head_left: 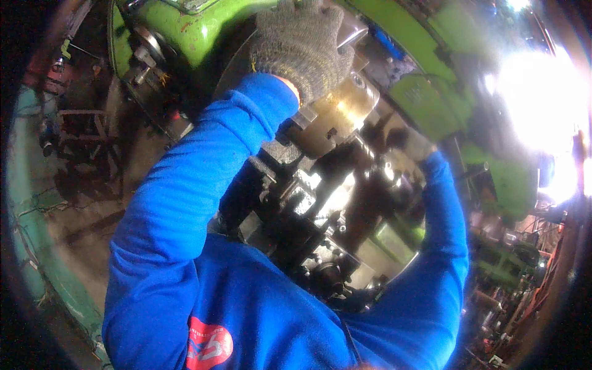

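My left hand [296, 49], in a grey knitted glove, reaches over the top of a lathe chuck [330, 126]. Its fingers curl round a shiny metal piece [353, 32] that shows between fingers and thumb; the fingertips are partly hidden. The chuck has a bright, brassy-lit face with slots and stepped jaws. To the right of it, my right hand [414, 143] is stretched toward the dark machine parts, blurred and in shadow, so its fingers do not show clearly.
Green lathe housing [185, 31] lies behind the chuck. Below it sits the metal tool post and carriage [327, 259], close to my body. A strong lamp glare [542, 98] washes out the right side. A small dark stand [86, 132] is on the floor at left.
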`<move>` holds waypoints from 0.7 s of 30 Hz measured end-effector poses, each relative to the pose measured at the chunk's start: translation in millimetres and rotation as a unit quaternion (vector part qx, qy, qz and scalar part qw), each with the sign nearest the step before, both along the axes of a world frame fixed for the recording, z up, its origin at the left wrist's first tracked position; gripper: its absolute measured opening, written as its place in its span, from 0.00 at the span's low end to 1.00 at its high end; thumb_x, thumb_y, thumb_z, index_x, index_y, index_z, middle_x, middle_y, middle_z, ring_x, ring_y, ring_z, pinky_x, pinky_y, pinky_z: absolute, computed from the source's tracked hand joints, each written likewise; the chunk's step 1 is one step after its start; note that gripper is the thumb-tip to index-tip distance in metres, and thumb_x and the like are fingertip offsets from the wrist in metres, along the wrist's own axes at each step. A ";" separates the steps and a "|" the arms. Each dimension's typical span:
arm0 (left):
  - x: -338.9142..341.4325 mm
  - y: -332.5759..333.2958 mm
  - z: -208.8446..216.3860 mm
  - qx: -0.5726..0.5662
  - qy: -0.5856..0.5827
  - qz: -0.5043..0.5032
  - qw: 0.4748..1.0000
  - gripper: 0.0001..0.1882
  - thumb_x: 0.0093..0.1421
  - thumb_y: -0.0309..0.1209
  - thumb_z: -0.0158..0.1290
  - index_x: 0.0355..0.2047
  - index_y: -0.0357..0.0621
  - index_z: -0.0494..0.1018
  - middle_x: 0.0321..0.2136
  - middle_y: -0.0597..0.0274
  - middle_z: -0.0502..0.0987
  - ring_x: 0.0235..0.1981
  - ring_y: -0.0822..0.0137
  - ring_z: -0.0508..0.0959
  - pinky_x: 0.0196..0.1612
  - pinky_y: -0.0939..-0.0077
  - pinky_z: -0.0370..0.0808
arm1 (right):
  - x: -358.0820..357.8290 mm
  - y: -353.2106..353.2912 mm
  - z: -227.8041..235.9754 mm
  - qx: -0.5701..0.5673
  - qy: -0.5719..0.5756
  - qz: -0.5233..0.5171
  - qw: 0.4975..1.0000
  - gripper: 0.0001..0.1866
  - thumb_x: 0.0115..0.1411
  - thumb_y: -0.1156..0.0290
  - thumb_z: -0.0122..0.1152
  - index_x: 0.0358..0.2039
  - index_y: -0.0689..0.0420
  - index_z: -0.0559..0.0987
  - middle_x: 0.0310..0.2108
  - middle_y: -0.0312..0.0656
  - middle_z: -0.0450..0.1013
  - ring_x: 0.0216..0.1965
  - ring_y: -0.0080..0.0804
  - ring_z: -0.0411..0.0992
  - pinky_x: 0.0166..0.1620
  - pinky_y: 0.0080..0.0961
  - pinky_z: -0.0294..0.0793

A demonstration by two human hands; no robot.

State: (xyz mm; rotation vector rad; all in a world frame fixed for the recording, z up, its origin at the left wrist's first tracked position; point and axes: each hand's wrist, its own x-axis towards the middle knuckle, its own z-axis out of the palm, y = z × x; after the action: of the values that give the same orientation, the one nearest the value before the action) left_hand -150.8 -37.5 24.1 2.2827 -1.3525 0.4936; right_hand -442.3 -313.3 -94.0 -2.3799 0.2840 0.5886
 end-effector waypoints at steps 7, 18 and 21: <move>-6.5 6.3 15.0 0.022 0.014 -0.008 1.000 0.29 0.58 0.50 0.56 0.53 0.43 0.72 0.50 0.49 0.73 0.54 0.47 0.73 0.56 0.45 0.68 | -23.2 -2.5 -21.3 0.062 -0.079 -0.039 0.994 0.17 0.60 0.79 0.58 0.51 0.62 0.79 0.47 0.45 0.79 0.49 0.32 0.75 0.54 0.34 0.76; -10.0 8.9 21.4 0.043 0.050 -0.017 0.998 0.30 0.60 0.50 0.54 0.56 0.43 0.72 0.53 0.48 0.73 0.56 0.47 0.72 0.59 0.45 0.66 | -80.0 -4.6 -51.0 -0.112 -0.044 -0.290 0.949 0.20 0.72 0.63 0.55 0.58 0.61 0.77 0.48 0.47 0.79 0.47 0.35 0.76 0.53 0.34 0.75; -7.8 11.6 22.2 0.042 0.038 0.010 0.998 0.30 0.60 0.50 0.54 0.56 0.43 0.72 0.54 0.47 0.73 0.57 0.47 0.72 0.59 0.44 0.66 | -58.5 9.9 -54.6 -0.087 -0.108 -0.337 0.931 0.23 0.72 0.58 0.55 0.60 0.59 0.76 0.45 0.49 0.80 0.46 0.36 0.76 0.54 0.35 0.74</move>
State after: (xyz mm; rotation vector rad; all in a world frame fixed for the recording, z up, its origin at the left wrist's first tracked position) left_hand -158.6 -26.0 46.3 2.3600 -1.3377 0.3599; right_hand -500.8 -303.4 -148.6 -2.2745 1.0309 -0.0247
